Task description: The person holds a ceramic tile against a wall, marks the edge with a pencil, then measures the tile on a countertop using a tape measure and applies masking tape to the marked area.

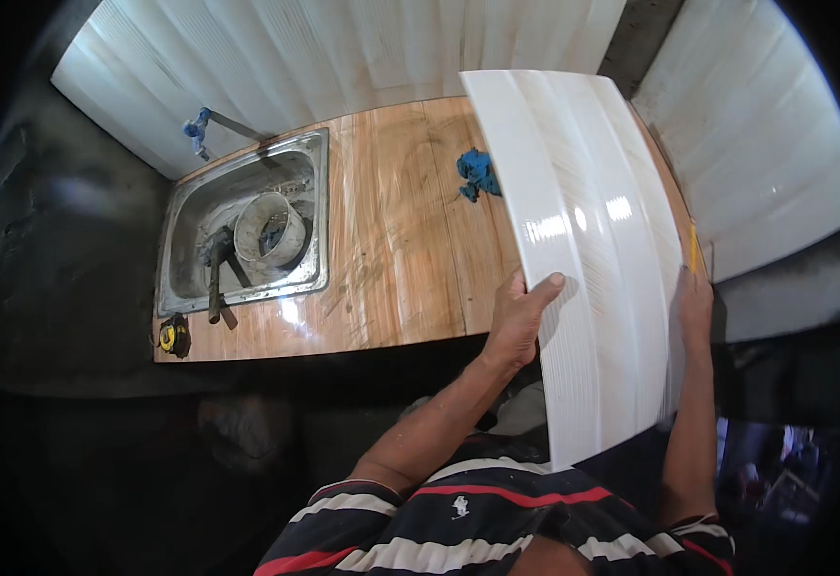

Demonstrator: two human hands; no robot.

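Note:
A long, glossy white wall tile point(597, 230) with wavy bands and faint beige streaks stands tilted between my hands, its far end over the wooden countertop and its near end close to my shirt. My left hand point(523, 315) grips its left edge, thumb on the front face and fingers behind. Along the right edge, my right hand point(695, 300) is closed on the tile, partly hidden by it. A thin yellow pencil point(694, 248) sticks up from that hand. Just left of the tile lies a crumpled blue cloth point(475, 175).
The tile-covered wooden countertop point(391, 230) holds a steel sink point(322, 211) at left. Inside are a dirty white bucket point(268, 230) and a hammer point(214, 274) leaning over the rim. A yellow-black tape measure point(170, 334) sits at the front left corner. A blue tap point(196, 132) juts from the tiled back wall.

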